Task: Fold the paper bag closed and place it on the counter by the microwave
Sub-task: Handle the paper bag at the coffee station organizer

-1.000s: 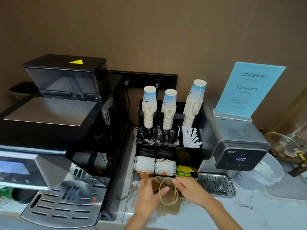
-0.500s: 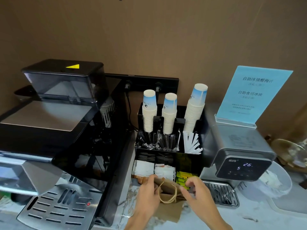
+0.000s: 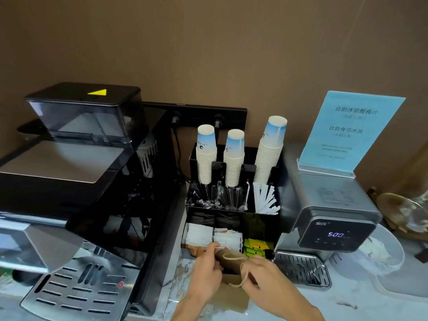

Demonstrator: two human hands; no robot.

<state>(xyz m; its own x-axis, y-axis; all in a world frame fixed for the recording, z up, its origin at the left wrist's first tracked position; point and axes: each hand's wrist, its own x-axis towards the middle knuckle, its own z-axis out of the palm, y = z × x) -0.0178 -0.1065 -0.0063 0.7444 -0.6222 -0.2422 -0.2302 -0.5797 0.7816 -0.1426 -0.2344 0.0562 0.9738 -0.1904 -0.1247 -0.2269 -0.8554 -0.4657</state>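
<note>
A small brown paper bag (image 3: 231, 266) with twine handles lies on the marbled counter (image 3: 356, 304), just in front of the black condiment organizer (image 3: 231, 218). My left hand (image 3: 206, 274) grips the bag's left side, fingers curled over its upper edge. My right hand (image 3: 266, 279) holds the right side, fingers pinched near a twine loop. The bag's top part is bent over toward me; its lower part lies flat below my hands. No microwave shows in this view.
A large coffee machine (image 3: 76, 205) with a steel drip tray fills the left. Stacks of paper cups (image 3: 206, 156) rise from the organizer. A grey dispenser (image 3: 333, 218) with a blue sign (image 3: 349, 130) and a drip grate (image 3: 301, 267) stands right.
My right hand has come back onto the bag and both hands have drawn closer together. The bag's top has bent further over toward me. The camera has tilted slightly.
</note>
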